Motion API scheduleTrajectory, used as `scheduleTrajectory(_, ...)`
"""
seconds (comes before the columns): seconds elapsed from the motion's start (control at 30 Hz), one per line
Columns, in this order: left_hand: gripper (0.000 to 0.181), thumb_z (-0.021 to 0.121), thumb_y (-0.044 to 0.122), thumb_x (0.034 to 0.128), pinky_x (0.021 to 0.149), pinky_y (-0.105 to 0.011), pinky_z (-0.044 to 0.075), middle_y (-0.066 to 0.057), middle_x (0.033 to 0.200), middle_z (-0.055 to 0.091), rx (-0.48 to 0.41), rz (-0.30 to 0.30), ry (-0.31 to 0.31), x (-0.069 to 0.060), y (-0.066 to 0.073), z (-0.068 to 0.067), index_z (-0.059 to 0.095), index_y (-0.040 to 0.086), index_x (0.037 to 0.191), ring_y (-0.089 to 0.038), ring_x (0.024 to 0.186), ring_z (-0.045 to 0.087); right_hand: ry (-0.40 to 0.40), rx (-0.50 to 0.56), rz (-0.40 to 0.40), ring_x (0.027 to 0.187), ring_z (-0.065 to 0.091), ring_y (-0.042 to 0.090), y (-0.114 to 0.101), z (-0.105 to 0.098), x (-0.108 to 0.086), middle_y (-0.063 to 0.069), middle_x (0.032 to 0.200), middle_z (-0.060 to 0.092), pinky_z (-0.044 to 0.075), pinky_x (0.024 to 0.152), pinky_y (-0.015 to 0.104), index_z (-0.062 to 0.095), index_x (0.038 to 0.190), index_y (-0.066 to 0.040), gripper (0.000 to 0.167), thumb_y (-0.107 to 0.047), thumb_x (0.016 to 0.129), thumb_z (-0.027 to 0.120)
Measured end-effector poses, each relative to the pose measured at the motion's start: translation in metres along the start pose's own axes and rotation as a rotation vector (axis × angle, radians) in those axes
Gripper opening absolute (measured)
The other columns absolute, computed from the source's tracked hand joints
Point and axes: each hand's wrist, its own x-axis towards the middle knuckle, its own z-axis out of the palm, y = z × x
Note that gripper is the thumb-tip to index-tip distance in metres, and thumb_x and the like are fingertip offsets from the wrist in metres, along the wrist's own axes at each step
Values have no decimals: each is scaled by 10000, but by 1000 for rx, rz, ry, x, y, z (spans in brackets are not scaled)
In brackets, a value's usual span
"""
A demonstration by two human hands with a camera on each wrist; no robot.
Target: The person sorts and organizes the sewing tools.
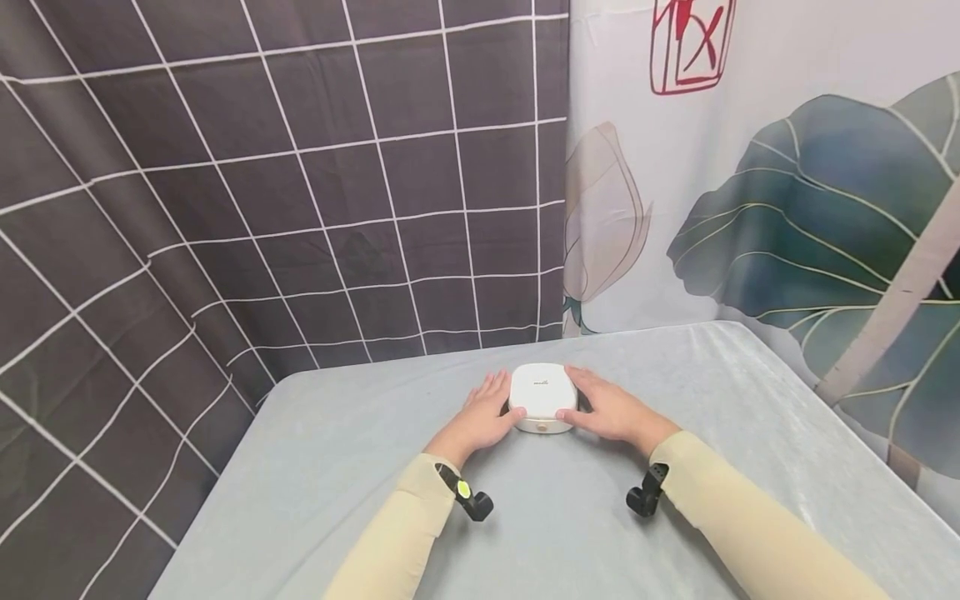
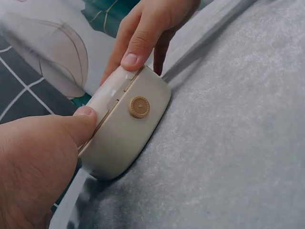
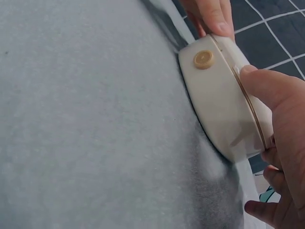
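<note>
A white case (image 1: 542, 390) with rounded corners sits on the cloth-covered table, its lid down and small unreadable lettering on top. Its front carries a round gold button (image 2: 139, 107), and a thin gold seam (image 3: 248, 98) runs below the lid. At the left side my left hand (image 1: 483, 417) holds the case, thumb on the lid's front edge and fingers along the side. My right hand (image 1: 611, 408) grips the opposite side, its thumb at the front edge and a finger at the back corner. Some fingers of both hands are partly hidden behind the case.
Light grey cloth covers the table (image 1: 337, 483). Behind it hang a dark curtain (image 1: 337, 192) with white grid lines and a white curtain (image 1: 622, 50) printed with leaves. Black wrist cameras sit at both cuffs.
</note>
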Motion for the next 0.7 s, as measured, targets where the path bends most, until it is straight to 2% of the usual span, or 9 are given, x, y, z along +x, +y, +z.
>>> scheduleTrajectory(0.13,779,415,518,1041,1246,-522,100,-131,1676,170,32,7,11,-1,3,1,204,21,1602,-296,1555,94,-5,31,-3,1421,384,443,3,-2,-2,281,1554,374,324,1159,568,338,1510,111,885,-485,938,656)
scheduleTrajectory(0.4,779,443,527,1037,1234,-531,167,-148,1648,265,150,-19,52,-11,19,7,263,3,1584,-314,1542,166,-53,31,-39,1421,404,409,12,-8,-7,238,1570,377,338,1157,550,324,1534,75,881,-493,942,647)
scheduleTrajectory(0.5,774,418,542,1037,1232,-541,167,-141,1644,278,154,-26,45,-13,22,7,280,8,1580,-310,1542,170,-78,28,-57,1417,410,409,14,-13,-9,234,1562,392,338,1155,550,331,1533,70,882,-509,945,644)
scheduleTrajectory(0.63,751,308,558,1054,1236,-550,128,-115,1651,271,123,-32,17,-10,16,1,279,30,1587,-315,1545,152,-118,38,-58,1427,379,437,19,-25,-8,255,1562,379,305,1165,574,329,1538,56,874,-514,952,640)
scheduleTrajectory(0.7,751,270,571,1055,1235,-560,110,-105,1659,251,135,-46,21,-7,9,-6,265,51,1596,-335,1545,140,-127,31,-46,1439,339,464,22,-33,-6,279,1569,347,269,1176,592,316,1544,53,868,-504,959,634)
